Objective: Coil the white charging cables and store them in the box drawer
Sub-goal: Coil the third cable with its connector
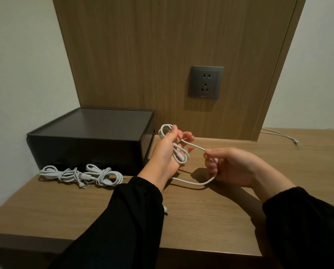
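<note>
My left hand (pixel 167 152) holds several loops of a white charging cable (pixel 193 182), wound around its palm above the wooden desk. My right hand (pixel 230 166) pinches the same cable a short way to the right; the slack sags to the desk between the hands. One plug end (pixel 166 211) peeks out beside my left sleeve. Two coiled white cables (pixel 80 174) lie on the desk in front of the dark box (pixel 92 136). The box stands at the back left with its drawer shut.
A grey wall socket (pixel 205 82) sits in the wood panel behind my hands. Another thin white cable (pixel 280 135) trails across the desk at the far right. The desk's front edge (pixel 201 250) runs below my arms.
</note>
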### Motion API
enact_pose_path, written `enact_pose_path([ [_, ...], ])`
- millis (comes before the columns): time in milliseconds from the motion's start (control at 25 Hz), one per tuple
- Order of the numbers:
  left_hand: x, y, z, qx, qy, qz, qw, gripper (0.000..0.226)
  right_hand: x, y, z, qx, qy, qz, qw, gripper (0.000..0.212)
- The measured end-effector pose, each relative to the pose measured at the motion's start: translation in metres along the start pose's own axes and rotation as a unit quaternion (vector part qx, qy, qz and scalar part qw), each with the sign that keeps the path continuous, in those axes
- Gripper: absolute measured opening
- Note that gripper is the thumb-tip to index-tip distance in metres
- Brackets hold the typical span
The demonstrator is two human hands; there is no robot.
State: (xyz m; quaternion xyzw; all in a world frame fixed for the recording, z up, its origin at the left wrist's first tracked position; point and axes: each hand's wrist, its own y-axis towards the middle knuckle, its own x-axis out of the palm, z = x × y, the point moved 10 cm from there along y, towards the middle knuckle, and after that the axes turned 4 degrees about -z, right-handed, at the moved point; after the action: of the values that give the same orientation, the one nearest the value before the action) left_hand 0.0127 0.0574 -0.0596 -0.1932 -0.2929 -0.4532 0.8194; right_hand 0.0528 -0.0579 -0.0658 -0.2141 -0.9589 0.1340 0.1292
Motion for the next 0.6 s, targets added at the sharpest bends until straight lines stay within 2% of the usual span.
enact_pose_path([
  [80, 0.001, 0.000, 0.003, -0.003, -0.101, -0.001, 0.995, 0.041, 0.006, 0.000, 0.004, 0.021, 0.096, -0.032, 0.995, 0.017],
  [160, 0.001, 0.000, 0.005, -0.004, -0.172, -0.001, 0.985, 0.044, -0.004, 0.000, 0.002, 0.014, 0.141, 0.007, 0.990, 0.020],
  [200, 0.002, 0.000, 0.004, -0.004, -0.194, -0.002, 0.981, 0.045, -0.016, 0.000, -0.004, -0.017, 0.094, 0.062, 0.993, 0.021],
  [240, 0.003, 0.000, 0.002, -0.006, -0.206, -0.007, 0.978, 0.045, -0.030, -0.003, -0.015, -0.064, -0.006, 0.137, 0.989, 0.021],
  [280, 0.005, -0.001, 0.001, -0.010, -0.210, -0.012, 0.978, 0.045, -0.039, -0.009, -0.029, -0.116, -0.138, 0.212, 0.961, 0.020],
  [320, 0.005, -0.002, 0.000, -0.014, -0.205, -0.015, 0.979, 0.045, -0.037, -0.018, -0.044, -0.167, -0.281, 0.270, 0.906, 0.017],
  [360, 0.005, -0.002, 0.000, -0.017, -0.194, -0.015, 0.981, 0.044, -0.023, -0.022, -0.055, -0.208, -0.427, 0.284, 0.833, 0.015],
  [440, -0.004, -0.001, 0.002, -0.010, -0.155, 0.006, 0.988, 0.045, 0.016, -0.016, -0.050, -0.232, -0.639, 0.216, 0.701, 0.018],
  [480, -0.009, -0.001, 0.003, -0.002, -0.132, 0.025, 0.991, 0.046, 0.031, -0.010, -0.042, -0.223, -0.698, 0.175, 0.657, 0.021],
  [560, -0.017, 0.000, 0.005, 0.009, -0.098, 0.063, 0.993, 0.045, 0.051, -0.006, -0.031, -0.228, -0.754, 0.115, 0.605, 0.024],
  [600, -0.020, 0.000, 0.005, 0.012, -0.083, 0.080, 0.993, 0.043, 0.060, -0.007, -0.027, -0.242, -0.757, 0.094, 0.599, 0.025],
])
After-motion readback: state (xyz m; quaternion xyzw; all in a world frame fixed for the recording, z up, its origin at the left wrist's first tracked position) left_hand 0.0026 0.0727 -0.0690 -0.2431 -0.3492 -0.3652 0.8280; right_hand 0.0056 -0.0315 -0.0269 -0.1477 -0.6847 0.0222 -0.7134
